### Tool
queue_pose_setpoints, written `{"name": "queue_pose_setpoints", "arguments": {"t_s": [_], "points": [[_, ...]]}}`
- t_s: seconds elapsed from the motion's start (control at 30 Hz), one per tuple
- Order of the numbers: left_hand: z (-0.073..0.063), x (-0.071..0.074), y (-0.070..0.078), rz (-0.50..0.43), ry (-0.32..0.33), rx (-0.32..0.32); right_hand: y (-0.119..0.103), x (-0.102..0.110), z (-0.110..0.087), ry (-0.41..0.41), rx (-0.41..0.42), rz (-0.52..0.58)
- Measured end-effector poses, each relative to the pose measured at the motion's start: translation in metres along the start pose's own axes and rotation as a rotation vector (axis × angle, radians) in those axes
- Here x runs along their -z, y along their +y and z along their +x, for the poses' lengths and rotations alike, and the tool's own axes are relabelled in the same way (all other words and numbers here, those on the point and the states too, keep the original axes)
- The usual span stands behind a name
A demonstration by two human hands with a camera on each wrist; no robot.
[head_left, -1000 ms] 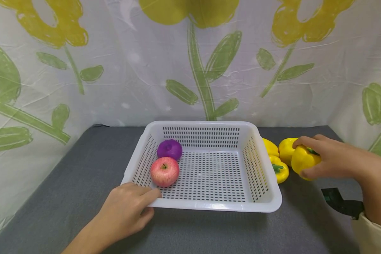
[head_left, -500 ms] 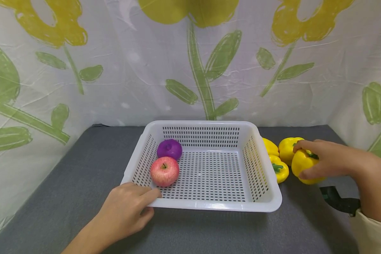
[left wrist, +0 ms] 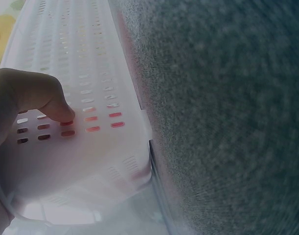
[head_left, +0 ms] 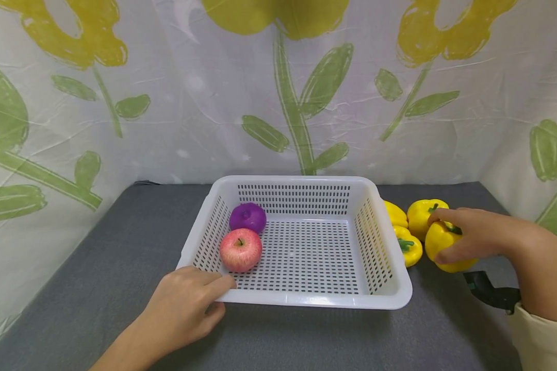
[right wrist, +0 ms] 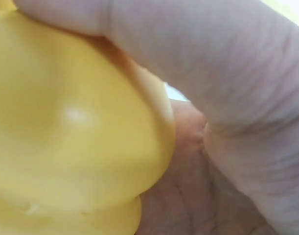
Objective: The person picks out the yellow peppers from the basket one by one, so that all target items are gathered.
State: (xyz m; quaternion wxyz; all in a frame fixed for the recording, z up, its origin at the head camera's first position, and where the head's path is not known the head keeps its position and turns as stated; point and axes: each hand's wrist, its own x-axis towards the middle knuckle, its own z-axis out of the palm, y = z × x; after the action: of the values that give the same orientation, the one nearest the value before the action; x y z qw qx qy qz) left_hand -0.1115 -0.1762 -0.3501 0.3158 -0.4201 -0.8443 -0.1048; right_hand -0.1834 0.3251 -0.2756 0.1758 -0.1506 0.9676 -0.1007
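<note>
My left hand (head_left: 190,304) grips the near left corner of a white plastic basket (head_left: 325,300); in the left wrist view its thumb (left wrist: 54,105) presses the slotted outer wall. Inside the basket, at the left, a red apple (head_left: 241,251) lies in front of a purple onion-like vegetable (head_left: 248,218). To the right of the basket, my right hand (head_left: 480,234) holds a yellow bell pepper (head_left: 441,239) from above, thumb on the near side. That pepper (right wrist: 76,117) fills the left of the right wrist view. Its underside contact with the table cannot be made out.
More yellow bell peppers stand close together between the basket and my right hand: one at the back (head_left: 422,214), one in front (head_left: 408,248), and one partly behind the basket rim (head_left: 396,214). A grey cloth (head_left: 120,257) covers the table. A flowered curtain (head_left: 204,129) hangs behind.
My right hand and the yellow bell pepper in it have shifted slightly down and toward me. The left hand, basket, apple and purple vegetable have stayed put.
</note>
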Motion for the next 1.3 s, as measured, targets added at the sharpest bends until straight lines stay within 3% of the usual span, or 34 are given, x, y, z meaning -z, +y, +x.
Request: {"name": "queue_pose_setpoints", "arguments": {"t_s": [1.3], "points": [[-0.001, 0.0, 0.0, 0.015, -0.019, 0.007, 0.007, -0.007, 0.016, -0.062, -0.02, 0.027]]}}
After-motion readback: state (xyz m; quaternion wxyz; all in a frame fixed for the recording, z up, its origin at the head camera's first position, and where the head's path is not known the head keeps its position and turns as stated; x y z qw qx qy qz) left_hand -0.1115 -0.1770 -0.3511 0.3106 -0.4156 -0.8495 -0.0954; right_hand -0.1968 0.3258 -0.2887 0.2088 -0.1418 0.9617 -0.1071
